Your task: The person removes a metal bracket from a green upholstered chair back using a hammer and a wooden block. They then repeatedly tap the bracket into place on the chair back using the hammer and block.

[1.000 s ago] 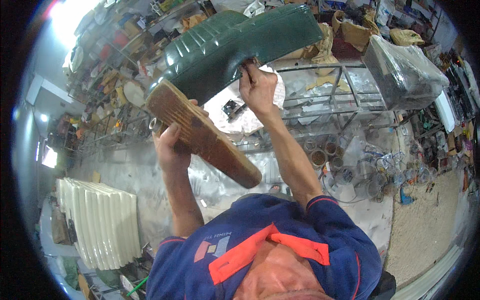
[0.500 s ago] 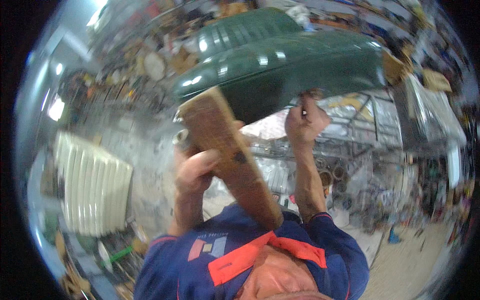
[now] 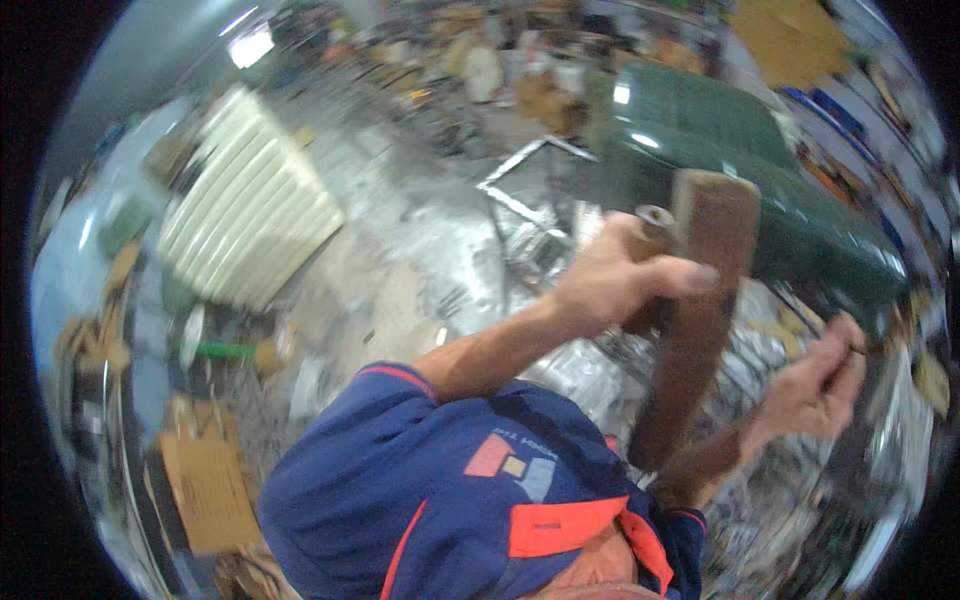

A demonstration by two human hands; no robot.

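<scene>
My left hand [image 3: 640,280] is wrapped round a long worn brown wooden block [image 3: 705,350] and what looks like a short cylindrical piece with a hollow metal end [image 3: 654,225] beside it. My right hand [image 3: 820,375], fingers pinched, is at the lower edge of a glossy dark green padded piece [image 3: 800,215] with rounded, ribbed sections, seemingly gripping it there. The block stands in front of the green piece and partly covers it. Motion blurs both hands and the edge held on the right.
A cream ribbed padded piece [image 3: 245,200] lies at the left. A metal frame [image 3: 515,165] stands behind my left hand. Cardboard [image 3: 200,490] is at the lower left. Cluttered shelving and stacks [image 3: 540,40] line the back; a plastic-wrapped item [image 3: 905,420] is at the right.
The view has swung toward the left, so the green piece now appears further right. My left hand and the block have shifted rightward in view, the block more upright; my right hand appears lower and further right.
</scene>
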